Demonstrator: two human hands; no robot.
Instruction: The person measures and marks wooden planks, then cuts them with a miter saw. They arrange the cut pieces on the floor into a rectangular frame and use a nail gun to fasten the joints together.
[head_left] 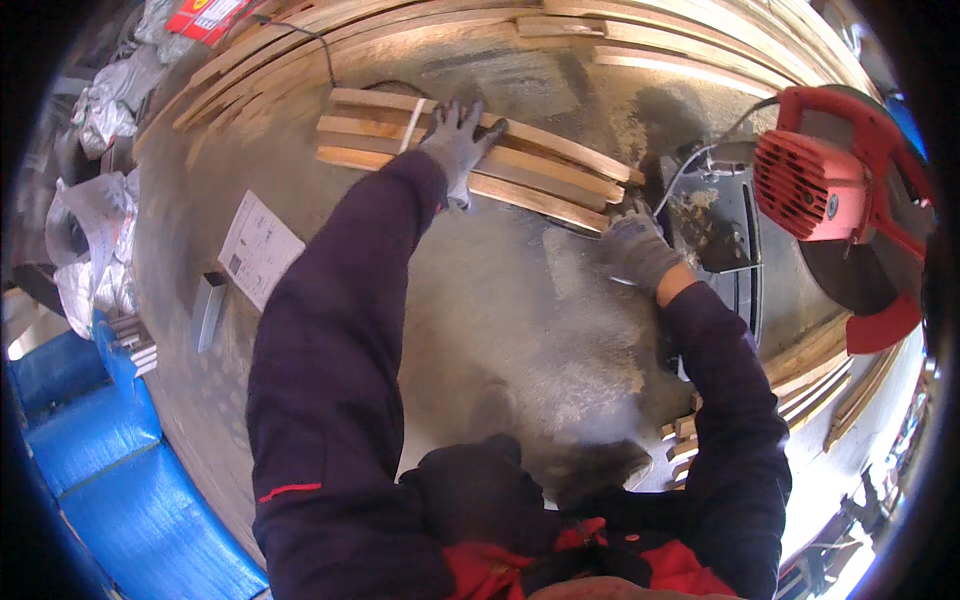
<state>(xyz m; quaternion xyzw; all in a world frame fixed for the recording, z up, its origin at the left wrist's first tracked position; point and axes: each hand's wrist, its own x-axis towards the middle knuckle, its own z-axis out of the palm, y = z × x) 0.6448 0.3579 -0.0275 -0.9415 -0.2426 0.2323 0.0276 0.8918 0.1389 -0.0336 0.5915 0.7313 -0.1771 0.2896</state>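
Left of the red saw (812, 188), wooden strips (550, 172) lie gathered, ends apparently not yet flush; the left hand (458, 148) spreads across them, the right hand (637, 252) at their ends, grip unclear.

Our left arm (335, 310) stretches forward, its gloved left hand (458, 150) palm-down with fingers (471, 117) spread, while our right arm (728, 380) bends, its gloved right hand (638, 252) nearer us.

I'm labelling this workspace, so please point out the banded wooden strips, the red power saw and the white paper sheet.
Banded wooden strips (550, 172): head view, on one strip's upper side.
Red power saw (806, 185): head view, on its motor housing.
White paper sheet (258, 248): head view, near its middle.
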